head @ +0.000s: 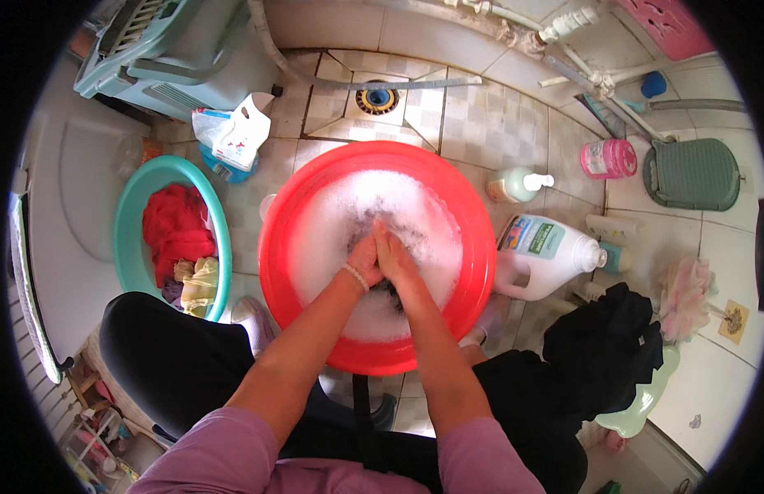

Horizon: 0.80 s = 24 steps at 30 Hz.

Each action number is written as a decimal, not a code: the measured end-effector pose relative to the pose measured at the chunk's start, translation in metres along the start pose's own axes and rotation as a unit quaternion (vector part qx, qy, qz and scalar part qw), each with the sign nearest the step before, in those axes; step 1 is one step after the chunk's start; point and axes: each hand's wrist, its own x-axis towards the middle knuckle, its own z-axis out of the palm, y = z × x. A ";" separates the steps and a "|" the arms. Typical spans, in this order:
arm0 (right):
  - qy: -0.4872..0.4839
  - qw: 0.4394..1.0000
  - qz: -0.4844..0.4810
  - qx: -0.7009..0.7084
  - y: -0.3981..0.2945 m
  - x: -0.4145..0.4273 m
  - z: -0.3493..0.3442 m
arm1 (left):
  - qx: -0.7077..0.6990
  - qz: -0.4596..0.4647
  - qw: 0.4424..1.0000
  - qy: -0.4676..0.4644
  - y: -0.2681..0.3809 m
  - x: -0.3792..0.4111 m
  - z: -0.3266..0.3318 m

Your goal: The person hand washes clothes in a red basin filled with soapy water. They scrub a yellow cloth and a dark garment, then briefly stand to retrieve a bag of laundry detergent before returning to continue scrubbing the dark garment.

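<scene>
A large red plastic basin (pixel 474 259) full of white suds (pixel 332 197) stands on the tiled floor before me. Over its middle my left hand (pixel 364 258), with a beaded bracelet at the wrist, is pressed against my right hand (pixel 391 250). Whether anything lies between the palms cannot be seen. Dark patches, perhaps cloth or water, show through the foam around the hands. At the left, a teal basin (pixel 224 247) holds red cloth (pixel 178 228) and cream cloth (pixel 200 284). A white detergent jug (pixel 561 253) lies at the right, beside the red basin.
A floor drain (pixel 377 97) and a grey hose (pixel 419 84) are beyond the basin. A pump bottle (pixel 511 185) and a pink jar (pixel 607 159) are at the right. Black cloth (pixel 604 346) lies near my right knee. A grey-green plastic bin (pixel 178 74) stands at the upper left.
</scene>
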 end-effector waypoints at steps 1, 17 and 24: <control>0.023 0.999 -0.042 -0.022 0.002 0.000 -0.001 | -0.018 -0.009 1.000 -0.005 -0.002 -0.003 0.005; 0.142 0.957 -0.253 -0.023 -0.017 -0.001 0.030 | 0.374 0.178 0.906 -0.085 0.024 0.006 -0.014; 0.202 0.953 -0.170 -0.150 -0.023 -0.014 0.028 | 0.019 -0.040 0.988 -0.150 0.032 -0.033 0.056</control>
